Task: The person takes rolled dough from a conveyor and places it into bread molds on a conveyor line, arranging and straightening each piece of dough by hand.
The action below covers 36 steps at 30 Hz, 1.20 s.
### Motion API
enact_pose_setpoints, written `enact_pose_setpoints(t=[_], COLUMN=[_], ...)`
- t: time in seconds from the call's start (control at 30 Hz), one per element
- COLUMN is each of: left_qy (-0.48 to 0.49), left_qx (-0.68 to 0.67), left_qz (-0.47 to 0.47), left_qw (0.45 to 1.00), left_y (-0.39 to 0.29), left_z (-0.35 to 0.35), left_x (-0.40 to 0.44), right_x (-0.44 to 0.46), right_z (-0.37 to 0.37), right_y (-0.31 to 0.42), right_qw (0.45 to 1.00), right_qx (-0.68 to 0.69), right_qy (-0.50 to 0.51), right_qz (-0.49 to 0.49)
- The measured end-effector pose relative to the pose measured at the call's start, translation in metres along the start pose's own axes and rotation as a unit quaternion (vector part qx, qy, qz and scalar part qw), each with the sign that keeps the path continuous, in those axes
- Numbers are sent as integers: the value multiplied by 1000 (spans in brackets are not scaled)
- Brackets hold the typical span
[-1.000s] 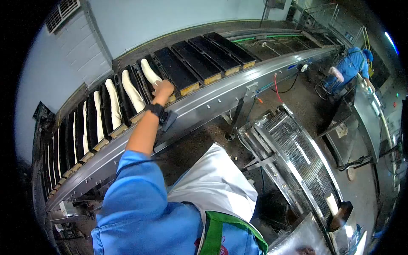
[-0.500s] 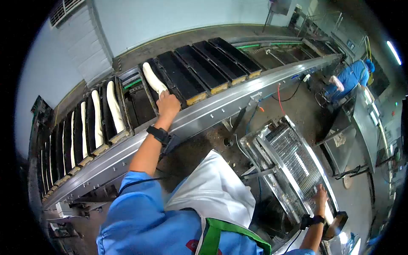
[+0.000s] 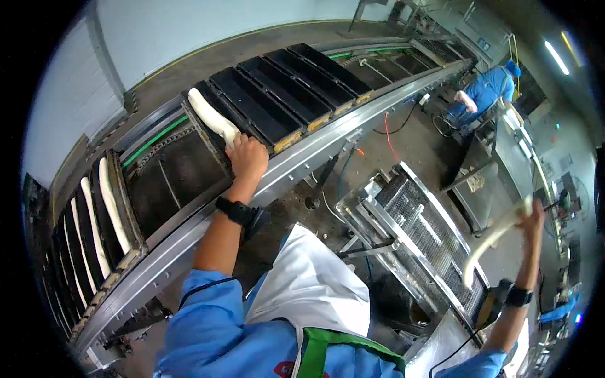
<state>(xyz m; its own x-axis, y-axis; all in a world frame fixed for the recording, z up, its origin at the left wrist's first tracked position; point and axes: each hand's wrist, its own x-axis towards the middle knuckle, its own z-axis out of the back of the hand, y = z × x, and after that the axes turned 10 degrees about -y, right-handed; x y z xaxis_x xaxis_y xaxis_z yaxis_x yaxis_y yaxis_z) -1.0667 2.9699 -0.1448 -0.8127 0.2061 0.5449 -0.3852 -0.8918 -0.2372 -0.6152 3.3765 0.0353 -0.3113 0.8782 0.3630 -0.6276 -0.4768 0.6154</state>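
My left hand (image 3: 247, 156) is closed over the near end of a long dough roll (image 3: 211, 116), which lies along a black baking tin (image 3: 249, 101) on the rail conveyor. At the far right, my right hand (image 3: 531, 219) grips another long dough strip (image 3: 491, 242) by its upper end. That strip hangs curved in the air above the near end of a metal mesh conveyor (image 3: 421, 217). To the right of the left hand's tin, several black tins hold no dough.
Further left on the steel-sided conveyor (image 3: 302, 148), tins with dough rolls (image 3: 113, 201) stand past a wide gap showing a chain. A co-worker in blue (image 3: 488, 91) bends by a metal table (image 3: 501, 179) at the right back.
My right hand has risen from the mesh conveyor, lifting a dough strip. The filled tins at left have moved further left, widening the gap. My left hand stays on its dough roll.
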Motion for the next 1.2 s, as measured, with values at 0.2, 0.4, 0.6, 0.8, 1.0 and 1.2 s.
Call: enact_pose_setpoints(t=[0.2,0.4,0.6,0.8,1.0,1.2], left_qy=[-5,-29,-16,-30,4,-12], left_qx=[-4,13,-1,19,33,20], left_qz=[1,-10,2,-11,-20,-29], left_qw=[1000,999,1000,999,999,999], left_y=[-15,-22,-32,-34,-41,-53], left_z=[-17,-35,-45,-54,-55,-60], left_x=[4,8,20,23,27,31], right_x=[-4,-33,-103,-65,-37,-103], right_z=[-31,-219,-377,-345,-249,-98], right_y=[170,270,259,164,-74,-256], right_qw=[940,757,793,846,909,808], right_qx=[305,619,349,255,-258,-502], right_qy=[-14,191,498,454,260,307], right_qz=[150,84,39,117,197,31])
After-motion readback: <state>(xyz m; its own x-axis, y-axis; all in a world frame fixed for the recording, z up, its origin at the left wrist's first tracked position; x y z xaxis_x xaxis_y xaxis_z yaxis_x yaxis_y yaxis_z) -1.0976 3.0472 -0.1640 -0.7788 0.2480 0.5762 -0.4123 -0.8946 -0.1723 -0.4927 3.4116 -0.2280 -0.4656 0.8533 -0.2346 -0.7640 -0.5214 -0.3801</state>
